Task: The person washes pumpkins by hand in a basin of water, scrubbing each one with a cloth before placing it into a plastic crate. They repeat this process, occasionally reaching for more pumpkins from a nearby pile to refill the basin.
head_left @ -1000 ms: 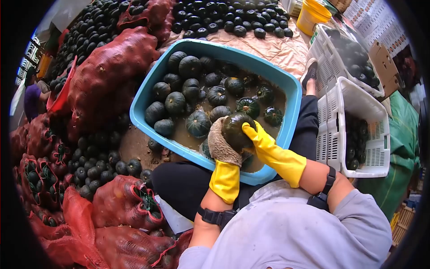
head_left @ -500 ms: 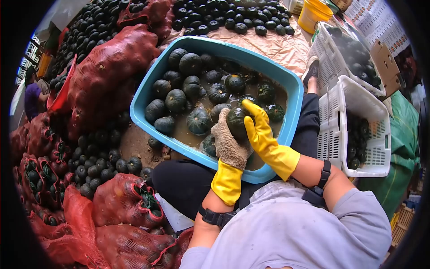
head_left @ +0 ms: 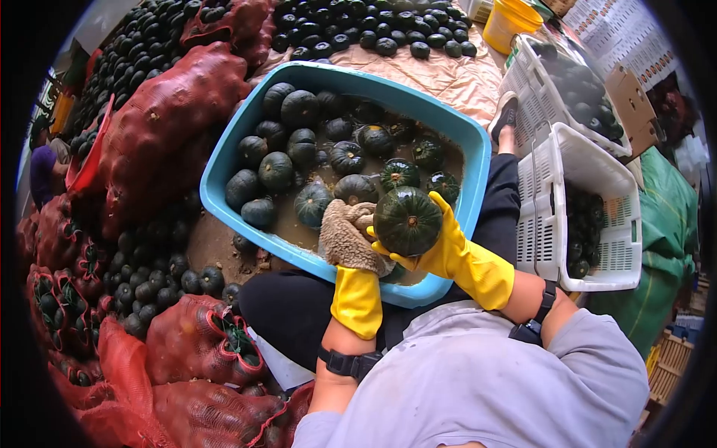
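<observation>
Right hand (head_left: 442, 246) cups upward, fingers curled; left hand (head_left: 345, 239) presses alongside it, both forearms bent inward.

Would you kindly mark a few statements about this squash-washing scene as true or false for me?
1. The right hand, in a yellow glove, holds a dark green squash over the blue tub. True.
2. The left hand is bare. False: it wears a fuzzy brown mitt above a yellow cuff.
3. The water in the tub is clear. False: it is brown and muddy, with more squashes sitting in it.
4. The white crate beside the right arm has squashes inside. True.
5. The sacks left of the tub are blue. False: they are red net sacks.
</observation>
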